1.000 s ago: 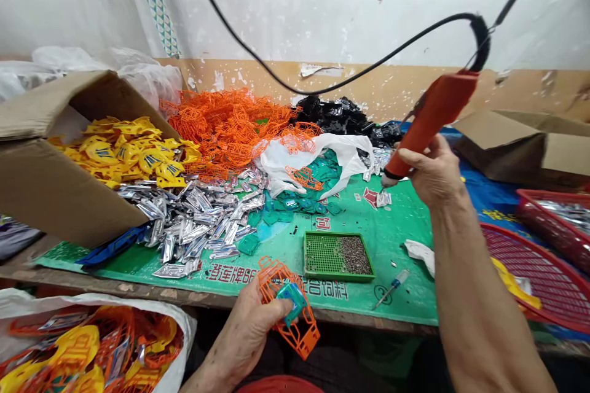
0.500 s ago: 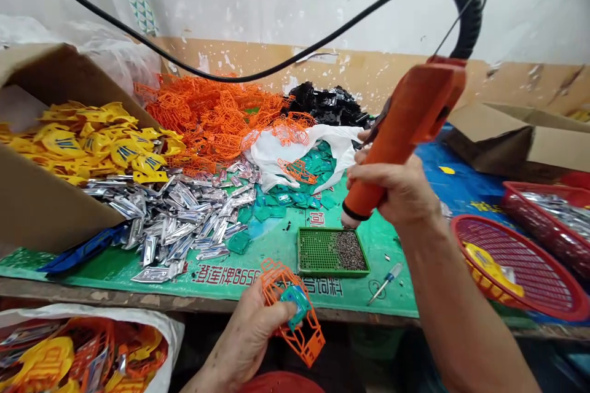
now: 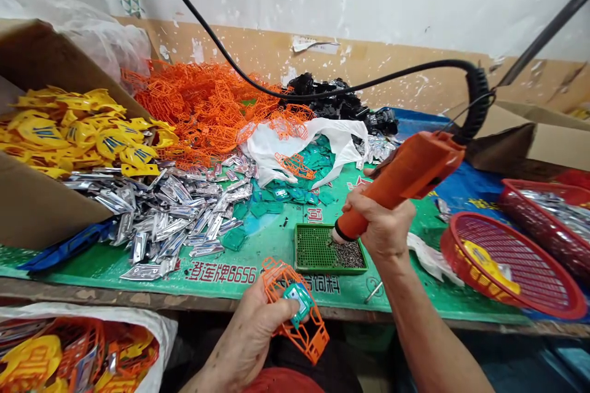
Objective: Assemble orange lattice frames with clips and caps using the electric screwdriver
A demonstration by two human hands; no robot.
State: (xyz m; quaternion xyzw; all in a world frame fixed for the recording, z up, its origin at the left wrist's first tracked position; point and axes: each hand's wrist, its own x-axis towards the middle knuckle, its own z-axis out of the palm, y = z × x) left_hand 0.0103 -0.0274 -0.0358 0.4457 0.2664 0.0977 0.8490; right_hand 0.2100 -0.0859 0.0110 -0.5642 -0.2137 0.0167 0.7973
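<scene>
My left hand [image 3: 251,334] grips an orange lattice plastic frame [image 3: 308,339] at the table's near edge, with a teal plastic piece [image 3: 298,302] seated inside it. My right hand [image 3: 385,224] is wrapped around an orange electric screwdriver [image 3: 405,175], whose nose points down into a green perforated tray [image 3: 313,252]. The tip is hidden among the dark screws [image 3: 349,255] heaped in the tray's right half. A coiled black cord [image 3: 477,98] rises from the screwdriver's rear end.
A green printed mat [image 3: 405,276] covers the table, with heaps of silver [image 3: 170,221], teal [image 3: 304,178], orange [image 3: 203,110] and black parts [image 3: 332,98] on it. A cardboard box [image 3: 37,196] holds yellow parts. Red baskets [image 3: 507,264] stand at right; a filled white sack [image 3: 78,325] sits lower left.
The screwdriver has come down from upper right to the tray, its nose now among the screws. The left hand still holds the frame, and the view has tilted slightly.
</scene>
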